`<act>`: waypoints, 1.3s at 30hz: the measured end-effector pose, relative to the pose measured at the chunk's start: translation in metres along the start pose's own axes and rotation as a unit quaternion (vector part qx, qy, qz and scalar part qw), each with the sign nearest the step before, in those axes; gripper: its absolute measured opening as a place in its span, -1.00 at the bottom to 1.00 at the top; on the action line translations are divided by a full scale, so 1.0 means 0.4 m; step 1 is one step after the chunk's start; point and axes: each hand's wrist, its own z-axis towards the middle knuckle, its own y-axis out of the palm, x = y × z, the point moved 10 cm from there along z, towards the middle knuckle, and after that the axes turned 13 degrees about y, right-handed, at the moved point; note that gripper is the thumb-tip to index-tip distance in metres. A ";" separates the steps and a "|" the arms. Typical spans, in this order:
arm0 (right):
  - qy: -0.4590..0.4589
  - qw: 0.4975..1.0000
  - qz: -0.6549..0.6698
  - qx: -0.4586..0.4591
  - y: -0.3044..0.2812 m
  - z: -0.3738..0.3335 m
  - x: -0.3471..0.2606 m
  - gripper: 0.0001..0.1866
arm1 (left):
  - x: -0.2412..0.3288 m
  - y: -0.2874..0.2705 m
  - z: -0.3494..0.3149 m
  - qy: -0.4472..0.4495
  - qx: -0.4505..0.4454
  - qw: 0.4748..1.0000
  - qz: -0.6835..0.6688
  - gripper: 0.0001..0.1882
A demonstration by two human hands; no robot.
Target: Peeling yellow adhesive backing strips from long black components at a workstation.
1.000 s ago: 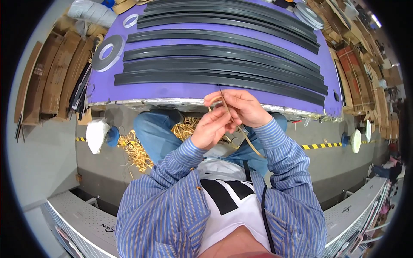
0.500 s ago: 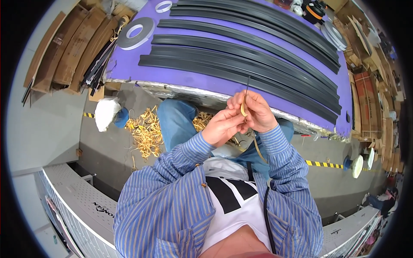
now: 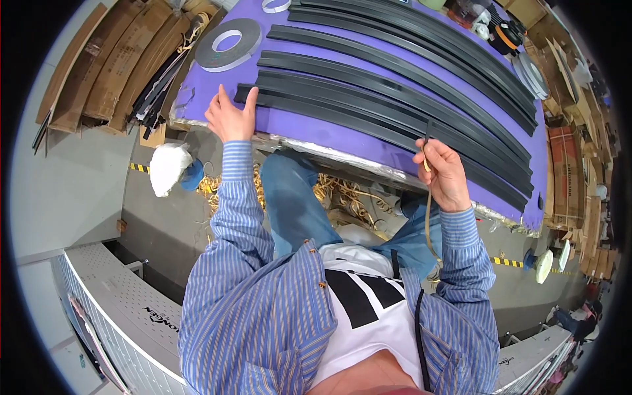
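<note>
Several long black profile strips (image 3: pixel 342 99) lie side by side across the purple tabletop (image 3: pixel 187 99). My left hand (image 3: pixel 232 117) is at the left end of the nearest strip, thumb and forefinger spread on either side of that end. Whether it touches the strip I cannot tell. On the right, over the table's near edge, my right hand (image 3: pixel 449 174) pinches a narrow length of adhesive tape (image 3: pixel 429 224). The tape's dark end points up toward the strips, and its tan tail hangs down toward my lap.
A large grey tape roll (image 3: pixel 228 45) lies flat at the table's left, with a smaller white roll (image 3: pixel 276 5) behind it. More rolls (image 3: pixel 528 76) sit at the far right. Curled yellow peelings (image 3: pixel 342 194) litter the floor. A stool with a white cover (image 3: pixel 169 170) stands left.
My hands, together over the near edge before, have parted. The left reached out to the strip's left end and opened; the right moved right, keeping the tape. The view shifted slightly.
</note>
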 end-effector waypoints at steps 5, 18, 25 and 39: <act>0.051 0.992 -0.067 0.091 -0.030 0.022 0.029 -0.81 | -0.037 0.097 0.027 -0.055 -0.101 0.990 -0.083 -0.29; 0.083 0.967 -0.241 0.023 0.197 0.235 0.015 -0.82 | -0.094 0.162 0.004 -0.049 -0.112 0.950 -0.286 -0.71; 0.103 0.940 -0.325 -0.014 0.324 0.318 0.046 -0.83 | -0.078 0.126 0.009 0.022 -0.082 0.929 -0.361 -0.81; 0.057 0.868 -0.492 -0.038 0.551 0.519 0.088 -0.74 | -0.092 0.130 0.012 0.010 -0.137 0.912 -0.387 -0.83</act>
